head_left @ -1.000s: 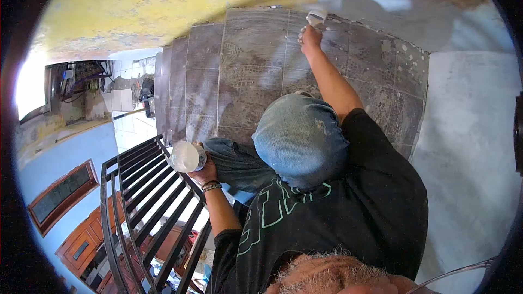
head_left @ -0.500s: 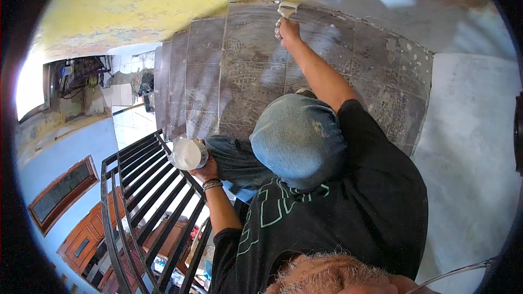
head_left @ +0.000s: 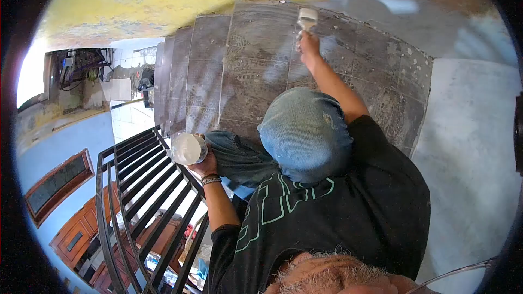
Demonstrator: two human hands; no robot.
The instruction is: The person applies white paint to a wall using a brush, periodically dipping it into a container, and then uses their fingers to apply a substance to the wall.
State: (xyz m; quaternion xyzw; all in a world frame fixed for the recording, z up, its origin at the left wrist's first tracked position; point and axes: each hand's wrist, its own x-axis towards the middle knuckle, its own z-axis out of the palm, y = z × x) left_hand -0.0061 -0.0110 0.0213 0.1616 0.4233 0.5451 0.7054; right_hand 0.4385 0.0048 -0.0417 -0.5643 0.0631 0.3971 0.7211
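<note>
My right hand (head_left: 309,45) is wrapped round the handle of a paintbrush (head_left: 308,17), a flat wide one with pale bristles, slightly smeared by motion. The brush overlaps the dark floor tiles (head_left: 256,38) just short of the far wall's foot. At the left, my left hand (head_left: 206,162) grips a clear plastic container (head_left: 189,148) with whitish contents, held beside my bent knee near the black railing. A bracelet circles the left wrist.
A black metal railing (head_left: 143,185) runs along the left, with a lower room and wooden doors (head_left: 81,237) beyond it. The peeling yellow wall (head_left: 158,5) borders the far side; a pale grey wall (head_left: 468,158) stands at the right. Tile steps descend toward the left.
My right hand has drawn the brush away from the wall's foot, back toward me and to the right. The left hand still holds the container in nearly the same place.
</note>
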